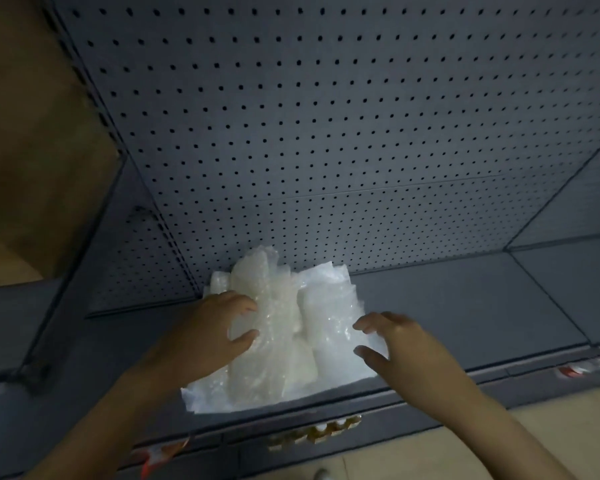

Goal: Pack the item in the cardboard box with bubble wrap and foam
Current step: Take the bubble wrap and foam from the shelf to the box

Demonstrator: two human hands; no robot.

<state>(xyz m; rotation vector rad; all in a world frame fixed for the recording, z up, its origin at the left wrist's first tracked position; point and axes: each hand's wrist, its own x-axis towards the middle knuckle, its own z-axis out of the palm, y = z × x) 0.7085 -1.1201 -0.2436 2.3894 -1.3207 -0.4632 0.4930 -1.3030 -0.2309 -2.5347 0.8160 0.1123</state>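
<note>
bubble wrap (284,327) at shelf (465,306) front edge, left hand (219,327) gripping, right hand (392,337) touching

Two hands in view: left hand (219,323), right hand (392,341)

One heap of bubble wrap (288,327); number of separate sheets or bags in it cannot be told

One dark shelf deck (465,306), one perforated back panel (326,133)

One brown cardboard surface (32,150) at upper left

Three label strips on the shelf's front edge: one yellow (312,433), two red-and-white (160,455) (582,368); print too blurred to read
</note>
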